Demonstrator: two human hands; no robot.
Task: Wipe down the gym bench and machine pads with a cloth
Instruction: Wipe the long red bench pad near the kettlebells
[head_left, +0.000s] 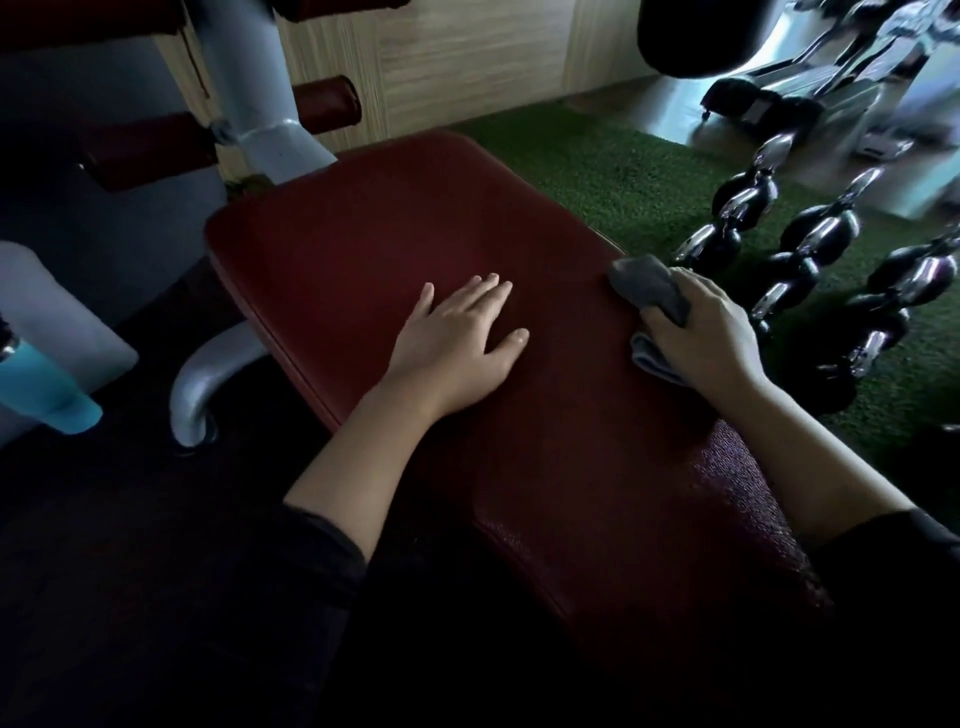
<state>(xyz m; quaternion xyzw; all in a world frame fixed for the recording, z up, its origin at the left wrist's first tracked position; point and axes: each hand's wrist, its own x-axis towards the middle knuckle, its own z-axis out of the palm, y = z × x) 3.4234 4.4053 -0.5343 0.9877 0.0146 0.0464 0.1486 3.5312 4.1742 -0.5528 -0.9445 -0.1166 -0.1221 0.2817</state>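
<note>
Cloth: the grey cloth (655, 301) is bunched in the right hand (711, 332), one fold sticking out past the fingers and another below the palm, and it sits at the right edge of the red bench pad (395, 249).
Right hand: fingers curled round the cloth, gripping it and holding it down on the pad's edge.
Left hand: the left hand (457, 338) lies flat on the pad, fingers straight and slightly spread, holding nothing; it appears to steady the surface.
Hands together: well apart, the left toward the middle of the pad, the right at its rim.
Surface: the pad stretches away from both hands to a rounded far end and runs back under the forearms toward the person; no wet streak or residue can be made out in this dim light.
Step in hand: wiping the bench pad, by my reading at the end or turn of a stroke along its right side.
Next move: likely a sweep back across the pad toward the left hand, which would have to lift or shift out of the way; the far end beyond both hands also needs covering.
Further out: red roller pads (327, 101) on a grey frame (249, 78) stand beyond the left hand; dumbbells (810, 244) rest on green turf (613, 176) just beyond the right hand.
</note>
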